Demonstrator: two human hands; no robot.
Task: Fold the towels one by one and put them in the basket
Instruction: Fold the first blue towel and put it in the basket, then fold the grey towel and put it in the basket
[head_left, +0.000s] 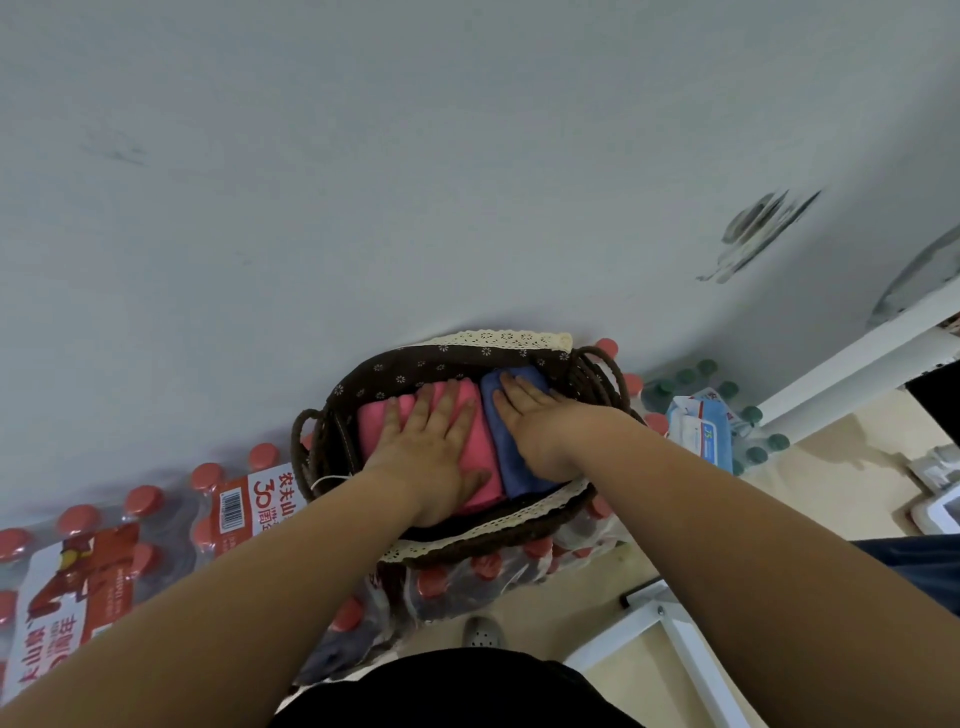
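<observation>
A dark brown woven basket (597, 374) with a flowered lining and lace trim stands against the grey wall, resting on shrink-wrapped packs of bottles. Inside it lie two folded towels side by side: a pink towel (480, 452) on the left and a blue towel (506, 447) on the right. My left hand (431, 441) presses flat on the pink towel with its fingers straight. My right hand (540, 421) presses flat on the blue towel, fingers spread toward the wall. Both hands cover most of each towel.
Packs of red-capped bottles (145, 525) line the wall at the left and under the basket. Green-capped bottles (727, 389) and a blue-and-white packet (701, 426) lie at the right. A white metal frame (841, 374) runs at the right, another white frame (675, 629) at the lower right.
</observation>
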